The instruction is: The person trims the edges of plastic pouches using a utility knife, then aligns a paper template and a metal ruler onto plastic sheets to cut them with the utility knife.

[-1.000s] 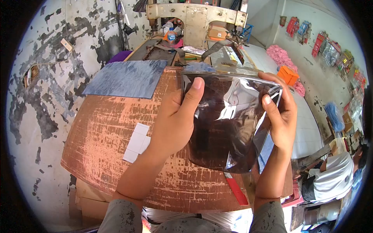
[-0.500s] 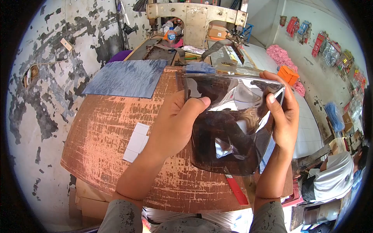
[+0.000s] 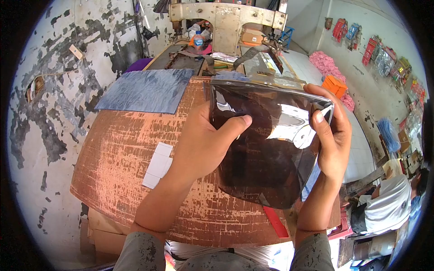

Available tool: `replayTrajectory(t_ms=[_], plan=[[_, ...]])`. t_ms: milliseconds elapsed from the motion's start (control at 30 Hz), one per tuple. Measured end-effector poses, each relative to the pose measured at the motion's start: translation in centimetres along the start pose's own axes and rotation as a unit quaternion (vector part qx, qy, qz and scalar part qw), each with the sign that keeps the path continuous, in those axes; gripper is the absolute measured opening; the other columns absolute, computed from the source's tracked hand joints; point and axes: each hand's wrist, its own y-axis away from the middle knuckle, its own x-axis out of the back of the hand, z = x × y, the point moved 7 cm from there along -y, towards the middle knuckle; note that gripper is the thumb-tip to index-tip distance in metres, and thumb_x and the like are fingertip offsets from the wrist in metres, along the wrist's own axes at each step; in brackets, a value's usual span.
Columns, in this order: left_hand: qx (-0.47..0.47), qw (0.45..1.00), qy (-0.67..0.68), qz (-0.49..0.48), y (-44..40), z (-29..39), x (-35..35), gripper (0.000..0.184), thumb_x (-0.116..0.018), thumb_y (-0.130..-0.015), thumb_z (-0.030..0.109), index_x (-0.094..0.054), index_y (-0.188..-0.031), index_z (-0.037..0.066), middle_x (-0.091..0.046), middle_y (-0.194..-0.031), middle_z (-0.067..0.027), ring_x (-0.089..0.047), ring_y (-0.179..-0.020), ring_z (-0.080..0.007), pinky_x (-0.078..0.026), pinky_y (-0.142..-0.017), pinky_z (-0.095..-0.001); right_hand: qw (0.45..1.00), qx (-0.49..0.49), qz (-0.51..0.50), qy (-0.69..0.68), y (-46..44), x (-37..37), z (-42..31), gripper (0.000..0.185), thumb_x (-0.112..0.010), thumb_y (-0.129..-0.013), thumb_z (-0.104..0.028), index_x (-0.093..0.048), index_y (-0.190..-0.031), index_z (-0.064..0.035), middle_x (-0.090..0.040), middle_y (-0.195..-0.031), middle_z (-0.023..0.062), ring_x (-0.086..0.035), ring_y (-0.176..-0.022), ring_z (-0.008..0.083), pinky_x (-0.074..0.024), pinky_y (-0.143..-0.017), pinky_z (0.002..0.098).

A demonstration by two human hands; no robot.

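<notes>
A dark, see-through glossy plastic sheet (image 3: 266, 158) hangs tilted above the scratched brown board (image 3: 122, 158). My left hand (image 3: 203, 140) grips its left side, thumb lying across the front and the other fingers hidden behind. At the upper right corner, my right hand (image 3: 332, 135) pinches the sheet between thumb and fingers. A red-handled cutter (image 3: 275, 221) lies on the board below the sheet, its blade partly seen through the lower edge. White paper pieces (image 3: 158, 165) lie left of my left forearm.
A blue-grey marbled sheet (image 3: 147, 90) lies at the board's far left. Behind stand a cream metal machine (image 3: 226, 27) and a water bottle (image 3: 198, 40). Another person (image 3: 389, 205) in a white shirt is at the right. An orange item (image 3: 334, 86) sits near a pink heap (image 3: 325, 67).
My left thumb has slid right across the sheet's front. The sheet's lower edge has dropped slightly, and its reflections have shifted. My right hand has moved slightly right, still holding the corner.
</notes>
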Motion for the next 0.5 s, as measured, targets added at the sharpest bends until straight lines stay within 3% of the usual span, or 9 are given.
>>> replayTrajectory(t_ms=[33,133,333,367,433,500], plan=[[0.000,1.000,0.000,0.000,0.0,-0.1,0.0,0.018,-0.076,-0.097,0.018,-0.075,-0.104,0.002,-0.072,-0.085,0.0002,-0.062,-0.076,-0.0084,-0.049,-0.070,-0.0287,1.000,-0.009,0.002,-0.004,0.1,-0.1,0.1,0.051,-0.069,-0.102,-0.027,-0.063,-0.139,0.0069,-0.068,-0.133,0.0114,-0.060,-0.106,0.0121,-0.0452,-0.094,0.0267],[0.006,1.000,-0.014,0.020,-0.1,-0.2,0.3,0.018,-0.077,-0.097,0.018,-0.075,-0.104,0.002,-0.072,-0.086,0.0001,-0.062,-0.076,-0.0082,-0.049,-0.069,-0.0288,0.999,-0.018,0.002,-0.049,0.2,-0.2,0.1,0.039,-0.072,-0.099,-0.013,-0.068,-0.135,0.0025,-0.067,-0.134,0.0117,-0.059,-0.126,0.0201,-0.0408,-0.112,0.0341],[-0.031,0.999,0.003,0.039,-0.1,0.8,-0.4,0.021,-0.079,-0.095,0.020,-0.076,-0.105,0.001,-0.073,-0.084,-0.0006,-0.063,-0.074,-0.0084,-0.050,-0.068,-0.0282,0.998,-0.024,0.001,-0.057,0.2,-0.6,0.2,0.039,-0.072,-0.100,-0.013,-0.067,-0.135,0.0022,-0.068,-0.133,0.0111,-0.059,-0.126,0.0195,-0.0410,-0.111,0.0341],[-0.031,0.999,0.009,0.037,0.0,0.8,-0.4,0.020,-0.079,-0.095,0.019,-0.076,-0.103,0.001,-0.073,-0.083,-0.0006,-0.064,-0.074,-0.0083,-0.050,-0.068,-0.0282,0.999,-0.029,-0.001,-0.037,0.2,-0.6,0.2,0.042,-0.070,-0.101,-0.018,-0.066,-0.136,0.0040,-0.068,-0.127,0.0083,-0.056,-0.109,0.0131,-0.0409,-0.097,0.0285],[-0.031,0.999,0.014,0.036,0.0,0.6,-0.1,0.019,-0.079,-0.094,0.018,-0.075,-0.102,0.001,-0.072,-0.082,-0.0006,-0.064,-0.074,-0.0082,-0.050,-0.067,-0.0282,0.999,-0.034,-0.002,-0.017,0.1,-0.9,0.3,0.046,-0.069,-0.103,-0.023,-0.064,-0.138,0.0058,-0.069,-0.120,0.0055,-0.053,-0.092,0.0068,-0.0407,-0.082,0.0228],[-0.017,0.999,-0.039,0.013,0.0,0.1,0.4,0.014,-0.076,-0.094,0.015,-0.073,-0.098,0.001,-0.071,-0.080,-0.0006,-0.064,-0.073,-0.0078,-0.049,-0.066,-0.0285,0.999,-0.022,0.018,-0.034,-0.1,-1.0,0.2,0.045,-0.069,-0.103,-0.023,-0.064,-0.137,0.0054,-0.068,-0.112,0.0023,-0.051,-0.090,0.0062,-0.0396,-0.081,0.0229]])
